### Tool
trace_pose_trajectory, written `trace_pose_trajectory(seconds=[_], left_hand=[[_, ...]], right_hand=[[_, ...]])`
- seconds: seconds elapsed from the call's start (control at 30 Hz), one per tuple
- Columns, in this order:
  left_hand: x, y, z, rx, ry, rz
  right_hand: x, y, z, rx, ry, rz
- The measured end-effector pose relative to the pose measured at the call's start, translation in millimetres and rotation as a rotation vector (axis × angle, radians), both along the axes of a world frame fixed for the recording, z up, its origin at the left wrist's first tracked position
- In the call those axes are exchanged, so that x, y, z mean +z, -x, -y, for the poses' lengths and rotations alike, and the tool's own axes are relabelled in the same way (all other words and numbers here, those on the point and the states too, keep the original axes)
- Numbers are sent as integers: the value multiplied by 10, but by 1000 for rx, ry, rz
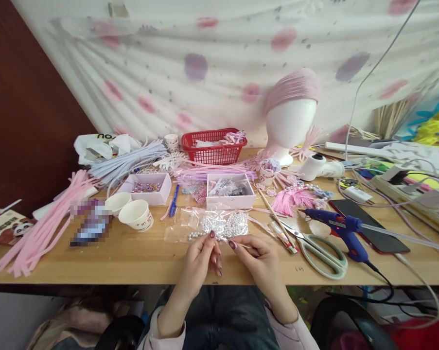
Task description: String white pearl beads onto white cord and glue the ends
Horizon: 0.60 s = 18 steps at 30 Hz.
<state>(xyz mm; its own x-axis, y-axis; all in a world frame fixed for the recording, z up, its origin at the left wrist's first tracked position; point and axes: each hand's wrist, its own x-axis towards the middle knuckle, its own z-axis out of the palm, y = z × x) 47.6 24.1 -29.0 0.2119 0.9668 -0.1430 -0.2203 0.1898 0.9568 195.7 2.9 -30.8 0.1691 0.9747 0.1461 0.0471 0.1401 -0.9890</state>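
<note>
My left hand [200,256] is closed in a pinch over the table's front edge, its other fingers curled; what the fingertips hold is too small to name. To its right, my right hand [260,256] pinches thumb against forefinger, with a thin pale line showing at the fingers that I cannot identify. A gap separates the two hands. Just beyond the fingertips lies a clear plastic bag [181,224] with white pearl beads [237,224] in and around it. Behind the bag stands a white box [228,200] of small packets.
On the right are green-handled scissors [341,265], a blue glue gun [345,226] and a black phone [379,231]. Paper cups [137,216], pink strips [47,226] and a bead box [161,194] sit left. Behind are a red basket [214,154] and a foam head [290,121].
</note>
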Motion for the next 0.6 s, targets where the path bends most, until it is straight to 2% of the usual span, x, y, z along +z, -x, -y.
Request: trace_pose_trajectory(seconds=[0.13,0.33,0.6], left_hand=[[29,0,-1,7,1,15],[57,-5,-1,-22,-4,-5],[23,10,1,-82,-22,-35]], right_hand=[[-14,-6,24,-15,-1,-7],[7,26,38,68,-22,-37],[17,31,44,156,-12,-64]])
